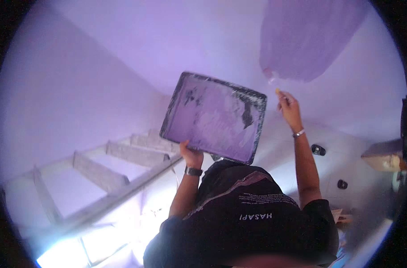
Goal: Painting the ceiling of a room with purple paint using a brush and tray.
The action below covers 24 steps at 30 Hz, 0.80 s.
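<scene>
A black paint tray, coated inside with wet-looking purple paint, is tilted up before me. My left hand is closed on its near edge, the thumb over the rim. To the right of the tray, my right hand pinches a paintbrush by its yellowish handle. The pale, blurred head of the brush reaches the wall at the lower end of a darker purple painted patch. Whether the bristles press on the wall is hard to make out.
A wooden ladder slants along the left, below a lilac wall. On the floor at the right lie two dark slippers or similar small objects. A box-like brown item stands at the far right. Bright light comes from the lower left.
</scene>
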Motion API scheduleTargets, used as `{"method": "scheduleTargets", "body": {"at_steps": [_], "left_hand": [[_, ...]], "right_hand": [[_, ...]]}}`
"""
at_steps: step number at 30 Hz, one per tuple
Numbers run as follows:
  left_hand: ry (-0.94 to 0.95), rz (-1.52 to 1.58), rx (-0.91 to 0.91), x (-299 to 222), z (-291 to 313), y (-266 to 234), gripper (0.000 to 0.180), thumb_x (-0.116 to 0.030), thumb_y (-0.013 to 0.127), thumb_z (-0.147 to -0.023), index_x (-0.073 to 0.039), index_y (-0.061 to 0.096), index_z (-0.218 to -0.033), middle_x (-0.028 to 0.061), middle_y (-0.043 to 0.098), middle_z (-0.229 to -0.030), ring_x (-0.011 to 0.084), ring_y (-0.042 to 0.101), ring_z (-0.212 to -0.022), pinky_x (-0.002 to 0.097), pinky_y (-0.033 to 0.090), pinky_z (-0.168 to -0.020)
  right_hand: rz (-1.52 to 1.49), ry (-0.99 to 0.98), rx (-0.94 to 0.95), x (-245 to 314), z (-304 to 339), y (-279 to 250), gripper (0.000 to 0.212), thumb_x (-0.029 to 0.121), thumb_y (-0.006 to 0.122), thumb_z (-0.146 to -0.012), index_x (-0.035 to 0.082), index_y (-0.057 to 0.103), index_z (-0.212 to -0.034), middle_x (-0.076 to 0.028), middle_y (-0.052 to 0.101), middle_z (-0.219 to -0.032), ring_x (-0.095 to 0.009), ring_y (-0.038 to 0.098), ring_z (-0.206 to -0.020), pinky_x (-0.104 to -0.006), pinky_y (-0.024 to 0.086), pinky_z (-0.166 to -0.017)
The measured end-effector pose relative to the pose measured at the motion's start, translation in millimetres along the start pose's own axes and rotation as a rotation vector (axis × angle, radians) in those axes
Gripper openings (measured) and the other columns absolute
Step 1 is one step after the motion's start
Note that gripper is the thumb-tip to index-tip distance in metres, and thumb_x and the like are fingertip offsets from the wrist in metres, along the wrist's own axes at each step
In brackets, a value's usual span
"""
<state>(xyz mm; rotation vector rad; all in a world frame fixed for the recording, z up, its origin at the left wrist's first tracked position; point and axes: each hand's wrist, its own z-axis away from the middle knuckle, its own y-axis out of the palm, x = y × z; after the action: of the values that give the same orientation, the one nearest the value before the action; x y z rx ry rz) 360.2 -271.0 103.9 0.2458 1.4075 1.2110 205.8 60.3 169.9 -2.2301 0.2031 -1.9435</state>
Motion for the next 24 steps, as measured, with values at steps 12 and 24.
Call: {"method": "scheduleTargets", "body": {"at_steps": [12,24], "left_hand": [[-0.111,0.157,0.055,-98.0,-59.5,-65.3,0.053,-0.027,0.052,-0.071,-0.004,0.044,-0.118,0.0089,0.053,-0.111,0.0262,0.049,-0.104,0.0402,0.038,-0.090],[-0.144,0.230,0.026,-116.6,-77.0,-93.6,0.050,-0.023,0.049,-0.073,-0.003,0.045,-0.118,0.0101,0.052,-0.116,0.0273,0.047,-0.109,0.0431,0.036,-0.095]], "right_hand": [[1.006,-0.841,0.527,135.3,-33.8,283.1,0.016,0.014,0.057,-0.081,0.007,0.064,-0.093,-0.009,0.053,-0.072,-0.025,0.056,-0.066,-0.0369,0.046,-0.059],[1.022,-0.924,0.542,130.4,-26.3,370.2,0.014,0.008,0.052,-0.079,0.004,0.062,-0.088,-0.011,0.056,-0.075,-0.027,0.059,-0.068,-0.0373,0.048,-0.060]]}}
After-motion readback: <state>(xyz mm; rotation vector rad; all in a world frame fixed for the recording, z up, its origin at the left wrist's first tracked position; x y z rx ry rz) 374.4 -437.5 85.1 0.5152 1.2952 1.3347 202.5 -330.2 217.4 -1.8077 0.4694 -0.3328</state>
